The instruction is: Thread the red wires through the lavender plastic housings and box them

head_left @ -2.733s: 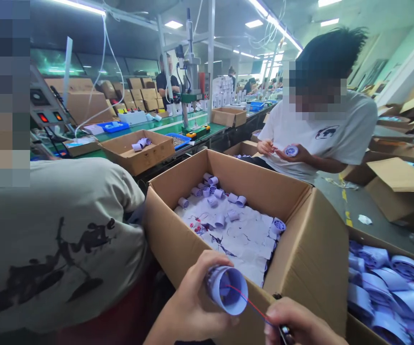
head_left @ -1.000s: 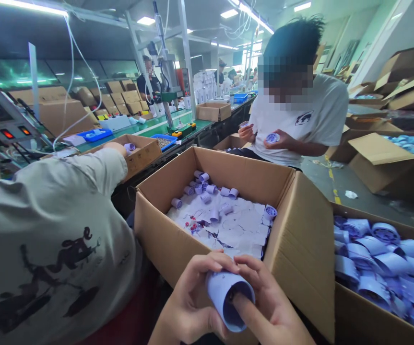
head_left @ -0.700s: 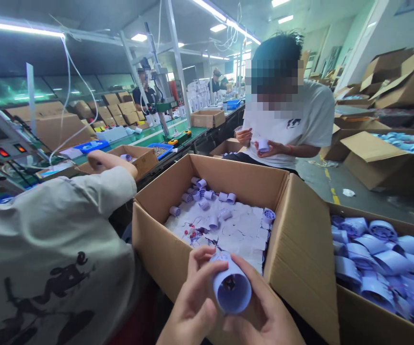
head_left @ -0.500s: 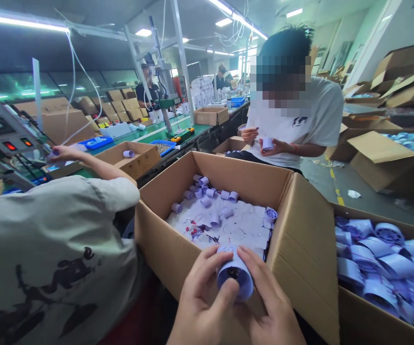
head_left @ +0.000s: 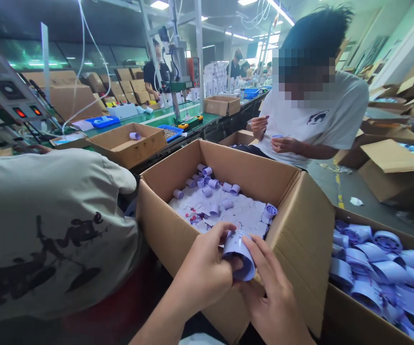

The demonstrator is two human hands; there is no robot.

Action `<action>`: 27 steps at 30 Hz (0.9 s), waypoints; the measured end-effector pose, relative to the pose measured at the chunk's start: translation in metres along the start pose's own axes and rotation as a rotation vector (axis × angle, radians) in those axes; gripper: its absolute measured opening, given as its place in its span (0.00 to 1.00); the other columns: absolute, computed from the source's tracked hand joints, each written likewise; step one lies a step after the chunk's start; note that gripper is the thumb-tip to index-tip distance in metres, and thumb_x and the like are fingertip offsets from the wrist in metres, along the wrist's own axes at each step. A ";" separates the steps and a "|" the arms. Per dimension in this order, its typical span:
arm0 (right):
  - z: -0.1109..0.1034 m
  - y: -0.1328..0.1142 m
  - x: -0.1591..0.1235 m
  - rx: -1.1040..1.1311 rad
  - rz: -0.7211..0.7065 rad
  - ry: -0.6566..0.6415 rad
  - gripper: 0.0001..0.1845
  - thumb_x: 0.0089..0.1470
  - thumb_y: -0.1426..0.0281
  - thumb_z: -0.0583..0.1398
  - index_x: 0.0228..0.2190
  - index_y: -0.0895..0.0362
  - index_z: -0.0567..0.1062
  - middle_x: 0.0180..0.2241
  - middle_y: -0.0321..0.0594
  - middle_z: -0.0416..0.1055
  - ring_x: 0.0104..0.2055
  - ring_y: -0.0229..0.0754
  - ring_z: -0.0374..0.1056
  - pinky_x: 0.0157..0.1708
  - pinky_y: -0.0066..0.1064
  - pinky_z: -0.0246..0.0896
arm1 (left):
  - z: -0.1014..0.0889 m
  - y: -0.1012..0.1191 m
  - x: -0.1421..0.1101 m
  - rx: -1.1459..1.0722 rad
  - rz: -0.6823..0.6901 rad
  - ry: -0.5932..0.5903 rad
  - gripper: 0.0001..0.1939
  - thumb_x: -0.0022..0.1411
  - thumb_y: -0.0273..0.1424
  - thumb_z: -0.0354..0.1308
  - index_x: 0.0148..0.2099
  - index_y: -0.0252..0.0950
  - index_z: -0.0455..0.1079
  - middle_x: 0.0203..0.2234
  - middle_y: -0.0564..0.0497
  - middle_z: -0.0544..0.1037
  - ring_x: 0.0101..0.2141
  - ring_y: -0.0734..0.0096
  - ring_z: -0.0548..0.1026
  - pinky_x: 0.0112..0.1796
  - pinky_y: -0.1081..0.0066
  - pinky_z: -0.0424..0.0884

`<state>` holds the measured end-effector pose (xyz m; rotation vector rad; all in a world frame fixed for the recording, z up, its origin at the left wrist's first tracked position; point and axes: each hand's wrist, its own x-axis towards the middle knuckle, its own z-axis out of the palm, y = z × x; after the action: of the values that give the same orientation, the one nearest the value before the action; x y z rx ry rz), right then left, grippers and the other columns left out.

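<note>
Between my hands is a pale lilac plastic cylinder [head_left: 238, 247], its open end tilted toward me. My left hand [head_left: 212, 268] grips it from the left, the thumb reaching inside the opening. On the other side my right hand [head_left: 269, 280] holds it, fingers laid along the outer wall. The inside is mostly hidden by the thumb and shadow. Just beyond stands an open cardboard box [head_left: 242, 154], with several similar small cylinders [head_left: 207, 191] and red and dark wires lying on a white layer within it.
At right a second box holds a heap of larger lilac cylinders [head_left: 383, 268]. A co-worker in a white shirt [head_left: 322, 112] sits across from me; another person's back [head_left: 48, 230] is close at left. Behind runs a green conveyor bench [head_left: 188, 120] with a wooden-looking tray [head_left: 127, 143].
My left thumb has gone deeper into the cylinder, and the cylinder has been turned and raised slightly. The view has shifted left. The left neighbour's outstretched arm has drawn down.
</note>
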<state>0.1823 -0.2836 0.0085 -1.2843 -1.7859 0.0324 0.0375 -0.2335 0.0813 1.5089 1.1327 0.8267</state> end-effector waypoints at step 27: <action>-0.008 0.029 0.007 -0.169 0.034 0.095 0.27 0.63 0.64 0.52 0.62 0.50 0.57 0.55 0.49 0.65 0.53 0.52 0.68 0.42 0.39 0.70 | 0.028 -0.004 0.029 0.063 0.174 -0.091 0.30 0.52 0.20 0.55 0.59 0.35 0.65 0.52 0.41 0.75 0.50 0.58 0.74 0.47 0.65 0.72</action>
<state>0.2088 -0.2683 0.0036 -1.4118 -1.7141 -0.1609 0.0714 -0.2145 0.0689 1.6987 0.9780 0.8367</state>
